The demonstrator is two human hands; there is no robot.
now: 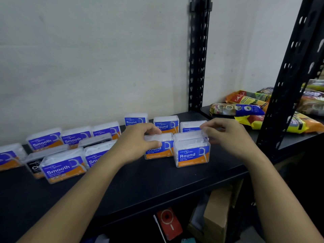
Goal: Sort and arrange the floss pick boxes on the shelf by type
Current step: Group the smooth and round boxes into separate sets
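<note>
Two bare forearms, no sleeves, left hand point(138, 139), right hand point(226, 135)

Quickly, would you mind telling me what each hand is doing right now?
Left hand: grip closed on a Round floss box on the shelf.
Right hand: fingers curled at another Round box; actual grip cannot be told.

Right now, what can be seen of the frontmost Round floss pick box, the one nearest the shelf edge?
The frontmost Round box is a clear plastic case of white picks, upright on the black shelf, its blue and orange label reading "Round Dental Flosser" facing the camera. Another box stands close behind it, a third close on its left. The right hand hovers at its upper right corner; contact is unclear.
</note>
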